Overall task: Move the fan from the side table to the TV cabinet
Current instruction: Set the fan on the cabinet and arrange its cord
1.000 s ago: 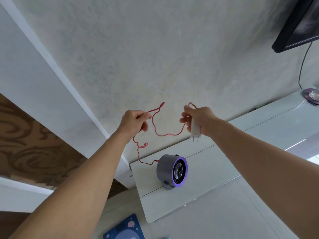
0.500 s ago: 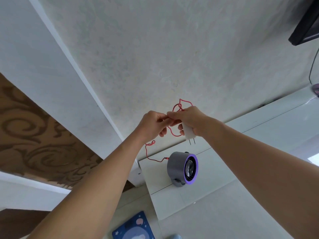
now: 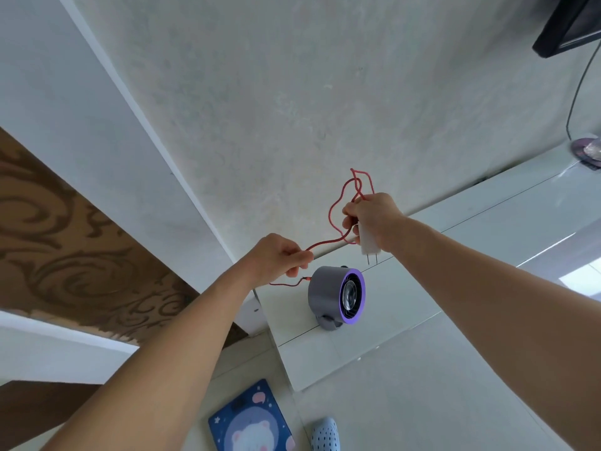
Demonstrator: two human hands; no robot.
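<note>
Red cord [image 3: 335,206] end hidden in left hand [image 3: 276,258].

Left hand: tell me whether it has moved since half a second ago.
Yes. The left hand has dropped away from the right hand toward the fan, drawing out red cable.
</note>
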